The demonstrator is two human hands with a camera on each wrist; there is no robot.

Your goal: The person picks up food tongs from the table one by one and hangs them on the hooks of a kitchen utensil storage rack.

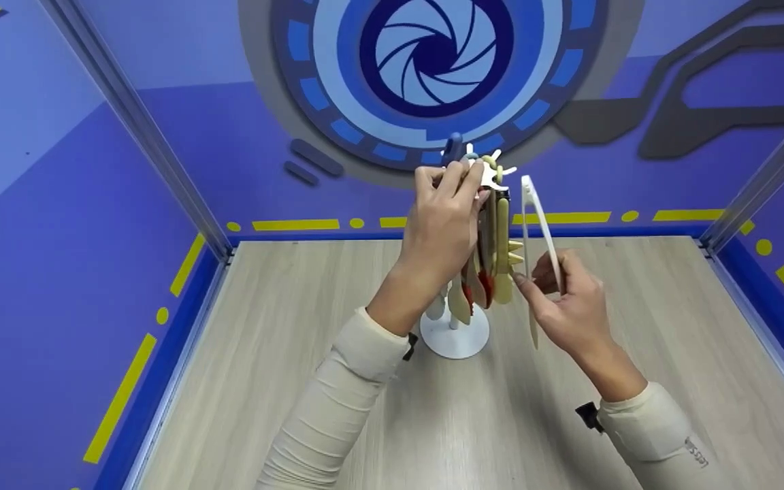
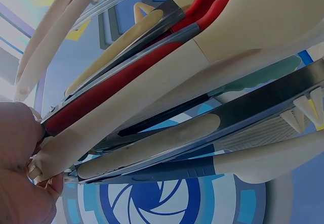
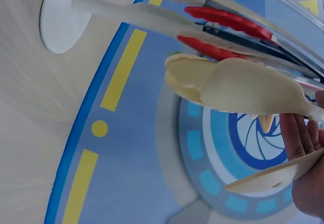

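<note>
A white stand with hooks (image 1: 491, 175) and a round base (image 1: 456, 346) carries several hanging kitchen tongs. My left hand (image 1: 443, 218) is up at the hooks; its fingertips pinch the top end of hanging cream tongs (image 2: 126, 100). My right hand (image 1: 579, 306), right of the stand, grips white tongs (image 1: 543, 221), joined end up and arms spread. One arm of these tongs (image 3: 276, 176) lies along the palm in the right wrist view. Among the hanging tongs are red-handled ones (image 2: 119, 95) and yellow-handled ones (image 1: 503, 235).
The stand is on a wood-grain table (image 1: 324, 327). Blue printed panels (image 1: 181, 136) enclose it at the back and both sides, with metal posts (image 1: 133, 116) at the corners. A dark blue handle (image 1: 453, 148) rises behind the left hand.
</note>
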